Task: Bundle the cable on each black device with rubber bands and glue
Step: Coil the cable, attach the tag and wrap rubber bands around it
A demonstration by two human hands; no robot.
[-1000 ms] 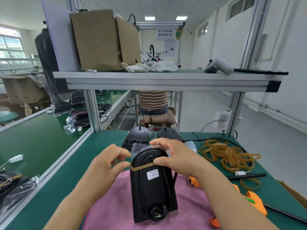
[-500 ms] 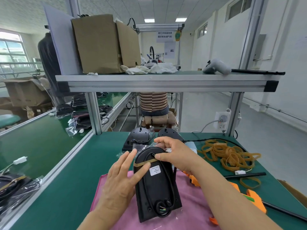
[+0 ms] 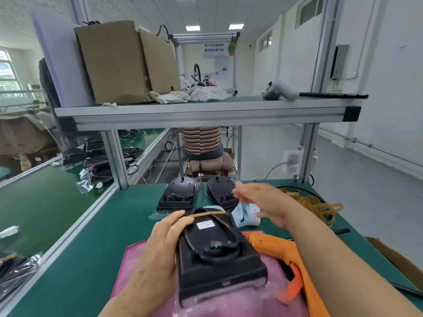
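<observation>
Head view: the desk [image 3: 68, 259] is carrying three units. One black device [image 3: 217, 255] is lying on the pink pad [image 3: 142, 255], with two other devices [image 3: 178, 195] waiting behind. The left hand [image 3: 158, 250] is gripping its side, and the right hand [image 3: 263, 202] is hovering, fingers loose, holding nothing. I'm guessing the glue gun [image 3: 297, 259] is coming next, since one rubber band [image 3: 207, 215] is sitting on it.

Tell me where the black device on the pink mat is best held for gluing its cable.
Probably by its flat long side walls, coming from the left, as the left hand holds the black device now. The cable loops across the top face under the rubber band, so fingers should keep off that face.
</observation>
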